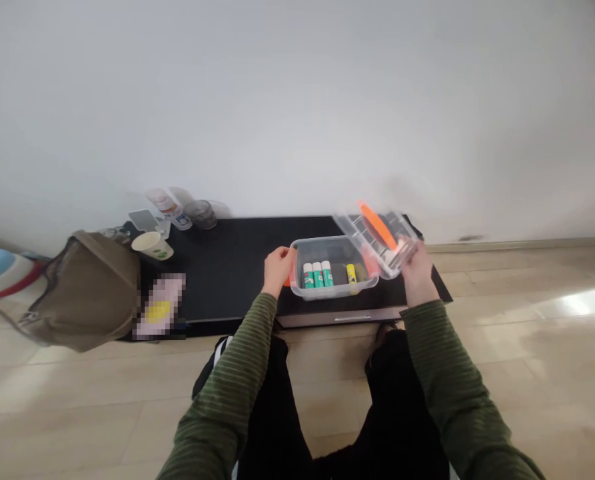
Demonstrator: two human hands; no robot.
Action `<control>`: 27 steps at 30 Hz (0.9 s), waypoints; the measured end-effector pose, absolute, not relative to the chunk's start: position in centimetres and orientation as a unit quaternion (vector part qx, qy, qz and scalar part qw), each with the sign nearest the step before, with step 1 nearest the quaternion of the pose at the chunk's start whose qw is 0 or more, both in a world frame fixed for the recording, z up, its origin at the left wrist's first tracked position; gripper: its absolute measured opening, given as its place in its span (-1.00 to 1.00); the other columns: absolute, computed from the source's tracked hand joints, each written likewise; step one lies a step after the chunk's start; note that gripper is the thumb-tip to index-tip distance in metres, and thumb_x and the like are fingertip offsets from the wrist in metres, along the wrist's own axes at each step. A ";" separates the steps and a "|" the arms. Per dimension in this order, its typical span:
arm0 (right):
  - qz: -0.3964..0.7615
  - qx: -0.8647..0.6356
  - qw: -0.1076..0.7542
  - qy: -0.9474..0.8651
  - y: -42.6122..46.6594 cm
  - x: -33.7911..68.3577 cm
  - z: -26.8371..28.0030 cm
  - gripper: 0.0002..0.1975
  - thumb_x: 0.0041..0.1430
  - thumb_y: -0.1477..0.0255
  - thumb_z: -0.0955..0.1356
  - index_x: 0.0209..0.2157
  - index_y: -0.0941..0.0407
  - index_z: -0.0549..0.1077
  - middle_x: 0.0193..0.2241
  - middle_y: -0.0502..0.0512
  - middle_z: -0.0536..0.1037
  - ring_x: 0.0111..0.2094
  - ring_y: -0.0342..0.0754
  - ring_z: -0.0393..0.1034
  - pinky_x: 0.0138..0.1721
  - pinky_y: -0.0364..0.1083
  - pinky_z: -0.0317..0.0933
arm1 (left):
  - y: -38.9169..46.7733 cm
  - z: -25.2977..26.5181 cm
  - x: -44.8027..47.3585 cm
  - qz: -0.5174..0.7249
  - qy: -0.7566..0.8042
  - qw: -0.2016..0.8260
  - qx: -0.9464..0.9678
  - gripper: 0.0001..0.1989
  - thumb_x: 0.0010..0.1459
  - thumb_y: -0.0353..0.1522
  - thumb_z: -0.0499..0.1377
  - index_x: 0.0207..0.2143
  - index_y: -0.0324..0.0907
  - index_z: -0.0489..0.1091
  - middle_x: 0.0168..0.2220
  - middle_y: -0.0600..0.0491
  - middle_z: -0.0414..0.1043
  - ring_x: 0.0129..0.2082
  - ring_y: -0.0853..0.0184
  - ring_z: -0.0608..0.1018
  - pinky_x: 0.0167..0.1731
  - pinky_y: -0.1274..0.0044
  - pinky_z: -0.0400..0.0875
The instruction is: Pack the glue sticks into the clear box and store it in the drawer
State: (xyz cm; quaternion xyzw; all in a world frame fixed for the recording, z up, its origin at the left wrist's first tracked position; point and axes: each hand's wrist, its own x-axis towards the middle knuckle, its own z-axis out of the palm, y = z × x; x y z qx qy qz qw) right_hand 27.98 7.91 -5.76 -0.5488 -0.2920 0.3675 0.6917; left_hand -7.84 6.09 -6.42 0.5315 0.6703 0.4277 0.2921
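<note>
A clear plastic box (335,293) with orange side latches stands uncovered on a low black table. Three green glue sticks (318,277) with white caps lie side by side in its left half, and a small yellow stick (352,275) lies toward the right. My left hand (277,268) is closed at the box's left end, by the orange latch (292,270). Tilted above the box's right end is its clear lid (354,223) with an orange handle (378,225). My right hand (417,270) grips the lid's near right corner, slightly blurred.
The black table (237,267) stands against a white wall. At its left are a paper cup (152,247), a spray bottle (173,210), a dark glass (202,215), a brown bag (90,293) and a pixelated pink item (161,303). A drawer front (347,316) is below the box.
</note>
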 end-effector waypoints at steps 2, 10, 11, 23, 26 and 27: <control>0.438 -0.539 0.679 -0.236 8.1 26.1 -6.0 -0.68 0.32 0.15 0.29 -0.34 0.12 0.40 -0.30 0.22 0.61 -0.12 0.05 0.59 -0.01 0.04 0.50 | 6.1 -6.5 -7.7 0.441 0.650 0.322 0.529 -0.61 0.13 -0.05 0.16 -0.42 -0.17 0.54 -0.47 0.05 0.51 -0.38 0.29 0.47 -0.39 0.54 0.25; 0.436 -0.577 0.626 -0.292 8.4 23.5 -5.8 -0.62 0.09 0.07 0.47 -0.41 0.12 0.46 -0.46 0.09 0.60 -0.41 -0.02 0.54 -0.36 -0.06 0.51 | 6.3 -6.7 -7.4 0.472 0.596 0.461 0.458 -0.46 0.15 0.08 0.13 -0.43 -0.23 0.52 -0.43 -0.05 0.53 -0.37 0.24 0.50 -0.35 0.48 0.36; 0.427 -0.587 0.617 -0.303 8.5 23.6 -6.0 -0.59 0.06 0.04 0.47 -0.41 0.12 0.48 -0.46 0.08 0.59 -0.43 -0.03 0.52 -0.38 -0.06 0.49 | 6.3 -6.6 -7.4 0.475 0.588 0.469 0.456 -0.46 0.14 0.08 0.14 -0.41 -0.23 0.53 -0.40 -0.06 0.55 -0.34 0.22 0.52 -0.32 0.48 0.38; 0.376 -0.658 0.531 -0.380 8.5 22.5 -5.3 -0.53 0.01 -0.02 0.46 -0.36 0.15 0.57 -0.42 0.10 0.60 -0.39 -0.04 0.46 -0.39 -0.11 0.35 | 6.3 -6.6 -6.5 0.460 0.543 0.484 0.509 -0.47 0.12 0.01 0.23 -0.11 -0.25 0.58 -0.17 -0.12 0.60 -0.23 0.20 0.58 -0.25 0.48 0.43; 0.375 -0.659 0.526 -0.386 8.5 22.4 -5.4 -0.52 0.02 -0.02 0.46 -0.36 0.15 0.57 -0.43 0.09 0.59 -0.40 -0.06 0.44 -0.40 -0.13 0.32 | 6.2 -6.5 -6.4 0.461 0.548 0.484 0.504 -0.48 0.12 0.00 0.22 -0.12 -0.25 0.57 -0.17 -0.11 0.60 -0.24 0.22 0.58 -0.27 0.49 0.43; 0.374 -0.659 0.524 -0.389 8.4 22.4 -5.4 -0.52 0.02 -0.03 0.46 -0.36 0.15 0.56 -0.44 0.08 0.58 -0.40 -0.06 0.43 -0.41 -0.13 0.31 | 6.2 -6.5 -6.4 0.460 0.550 0.485 0.501 -0.48 0.12 0.00 0.22 -0.13 -0.25 0.57 -0.19 -0.11 0.60 -0.26 0.23 0.57 -0.28 0.49 0.42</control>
